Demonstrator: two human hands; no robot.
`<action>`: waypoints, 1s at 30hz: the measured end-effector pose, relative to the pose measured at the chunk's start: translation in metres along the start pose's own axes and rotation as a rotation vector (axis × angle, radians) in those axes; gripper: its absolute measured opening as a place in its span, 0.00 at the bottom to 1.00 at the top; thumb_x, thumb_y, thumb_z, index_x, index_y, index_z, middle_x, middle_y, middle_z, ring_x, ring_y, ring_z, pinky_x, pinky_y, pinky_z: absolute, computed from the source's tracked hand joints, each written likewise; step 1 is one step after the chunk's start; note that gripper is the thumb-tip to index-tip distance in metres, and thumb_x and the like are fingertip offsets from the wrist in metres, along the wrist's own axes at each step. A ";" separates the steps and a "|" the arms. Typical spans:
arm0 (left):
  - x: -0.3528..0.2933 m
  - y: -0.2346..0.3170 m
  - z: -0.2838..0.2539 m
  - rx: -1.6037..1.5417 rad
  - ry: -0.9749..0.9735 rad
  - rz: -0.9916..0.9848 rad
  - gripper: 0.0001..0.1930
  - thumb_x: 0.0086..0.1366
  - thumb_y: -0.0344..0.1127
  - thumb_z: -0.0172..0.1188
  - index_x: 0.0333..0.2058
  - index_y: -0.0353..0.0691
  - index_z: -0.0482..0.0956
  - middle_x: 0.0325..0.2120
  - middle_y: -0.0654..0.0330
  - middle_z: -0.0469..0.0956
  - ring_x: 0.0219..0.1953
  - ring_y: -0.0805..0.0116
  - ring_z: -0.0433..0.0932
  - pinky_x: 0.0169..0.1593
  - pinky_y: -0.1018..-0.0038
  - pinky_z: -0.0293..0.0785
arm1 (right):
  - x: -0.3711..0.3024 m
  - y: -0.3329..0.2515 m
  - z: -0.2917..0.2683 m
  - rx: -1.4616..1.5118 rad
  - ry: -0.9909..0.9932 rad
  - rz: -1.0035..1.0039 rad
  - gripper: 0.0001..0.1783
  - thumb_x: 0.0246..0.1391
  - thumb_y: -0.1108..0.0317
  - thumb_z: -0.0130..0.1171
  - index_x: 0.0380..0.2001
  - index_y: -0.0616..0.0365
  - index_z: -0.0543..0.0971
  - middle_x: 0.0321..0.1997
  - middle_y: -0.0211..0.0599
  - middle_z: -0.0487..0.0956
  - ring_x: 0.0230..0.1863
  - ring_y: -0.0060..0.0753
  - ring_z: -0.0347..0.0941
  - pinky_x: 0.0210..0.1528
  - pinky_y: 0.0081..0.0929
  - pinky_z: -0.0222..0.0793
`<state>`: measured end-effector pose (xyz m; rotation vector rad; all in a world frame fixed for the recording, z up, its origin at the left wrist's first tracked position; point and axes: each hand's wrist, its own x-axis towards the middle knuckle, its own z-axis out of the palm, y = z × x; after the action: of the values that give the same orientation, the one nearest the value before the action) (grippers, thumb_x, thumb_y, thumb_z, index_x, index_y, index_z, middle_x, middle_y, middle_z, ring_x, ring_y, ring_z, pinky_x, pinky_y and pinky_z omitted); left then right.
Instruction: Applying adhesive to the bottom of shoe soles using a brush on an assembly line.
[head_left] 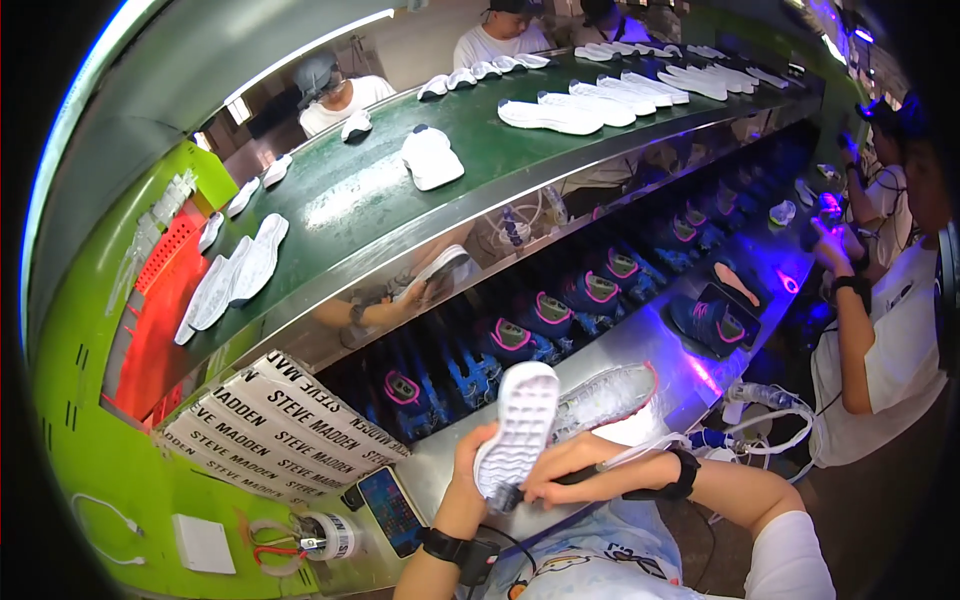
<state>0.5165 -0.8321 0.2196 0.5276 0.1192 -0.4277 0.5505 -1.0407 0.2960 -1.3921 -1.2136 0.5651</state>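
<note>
My left hand (466, 468) grips a white shoe sole (522, 410) upright by its edge, its waffled inner face turned toward me. The fingers of my right hand (575, 466) are closed round a slim dark-handled brush (508, 496), whose dark head is at the sole's lower end. A pale tube (645, 449) runs past that hand. Just beyond, a whitish sole-shaped piece with a pinkish rim (606, 398) lies on the metal bench (440, 478). To its right stands a navy shoe upper (712, 322) with pink trim.
A green conveyor belt (335, 235) carries several white soles above a rack of dark shoe uppers (552, 308). Left of me are a printed box (285, 428), a phone (391, 511) and a white tub (332, 540). A co-worker (870, 350) works close on the right; others sit across the belt.
</note>
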 end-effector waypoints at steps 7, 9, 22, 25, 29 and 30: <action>0.015 0.019 0.019 0.096 0.029 -0.415 0.20 0.63 0.36 0.51 0.48 0.26 0.72 0.42 0.47 0.78 0.41 0.58 0.80 0.47 0.68 0.77 | -0.010 -0.015 -0.014 -0.151 -0.065 0.018 0.08 0.54 0.74 0.54 0.36 0.64 0.79 0.34 0.41 0.79 0.32 0.32 0.76 0.37 0.25 0.70; 0.018 0.015 0.031 0.193 0.181 -0.456 0.16 0.62 0.35 0.57 0.44 0.29 0.75 0.37 0.52 0.80 0.35 0.66 0.81 0.39 0.73 0.79 | -0.019 -0.021 -0.018 -0.012 -0.086 0.159 0.08 0.55 0.72 0.54 0.36 0.63 0.79 0.35 0.40 0.80 0.35 0.34 0.77 0.40 0.27 0.71; 0.031 0.108 0.133 -0.484 -0.445 -0.208 0.32 0.65 0.49 0.51 0.56 0.23 0.62 0.50 0.38 0.69 0.51 0.47 0.72 0.54 0.54 0.71 | -0.039 -0.065 -0.037 0.299 0.695 -0.159 0.13 0.58 0.69 0.49 0.27 0.67 0.79 0.33 0.56 0.79 0.28 0.48 0.79 0.31 0.37 0.77; 0.037 0.144 0.155 -0.136 -0.076 0.374 0.21 0.68 0.37 0.47 0.50 0.21 0.65 0.45 0.40 0.73 0.47 0.48 0.76 0.46 0.64 0.78 | -0.050 -0.062 -0.040 0.285 0.724 -0.209 0.18 0.61 0.64 0.48 0.29 0.70 0.78 0.39 0.58 0.78 0.27 0.49 0.79 0.32 0.37 0.77; 0.079 0.199 0.224 1.348 0.422 0.495 0.22 0.66 0.43 0.51 0.43 0.23 0.72 0.40 0.39 0.77 0.37 0.54 0.81 0.34 0.68 0.80 | -0.057 -0.039 -0.036 0.395 0.863 -0.093 0.14 0.63 0.65 0.44 0.32 0.66 0.73 0.39 0.58 0.76 0.31 0.46 0.76 0.32 0.37 0.76; 0.103 0.222 0.227 1.781 0.744 0.461 0.23 0.64 0.45 0.53 0.38 0.23 0.75 0.37 0.39 0.78 0.34 0.58 0.82 0.31 0.69 0.79 | -0.056 -0.044 -0.033 0.389 0.874 -0.088 0.11 0.61 0.68 0.48 0.31 0.66 0.74 0.39 0.53 0.77 0.36 0.42 0.76 0.38 0.35 0.75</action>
<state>0.7039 -0.8131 0.4950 2.4066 0.3106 0.2747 0.5448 -1.1124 0.3276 -1.0525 -0.4205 0.0776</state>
